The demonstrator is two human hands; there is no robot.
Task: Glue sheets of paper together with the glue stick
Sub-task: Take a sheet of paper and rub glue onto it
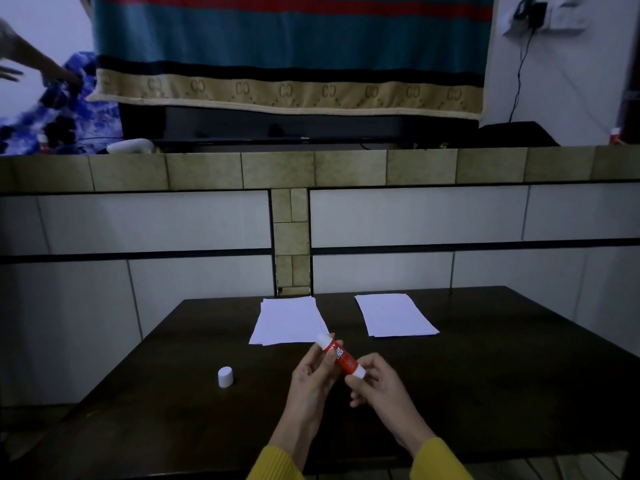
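Two paper stacks are lying on one table (pixel 485 375): a left stack (pixel 287 322) and a right stack (pixel 394 315). One glue stick (pixel 341 356) is showing, with one cap (pixel 225 376) standing apart. Two hands are showing: left hand (pixel 311 379), right hand (pixel 377 384).

The counter (pixel 485 358) is looking like dark wood with a smooth, faintly sheened top. The two stacks of paper (pixel 287 322) (pixel 394 315) are lying matt and white. The glue stick (pixel 341 356) is showing a smooth red and white plastic barrel, and its cap (pixel 225 376) is matching in plain white plastic. Yellow ribbed knit cloth is covering both sleeves (pixel 440 459). The wall tiles (pixel 156 220) behind are looking glazed and smooth.
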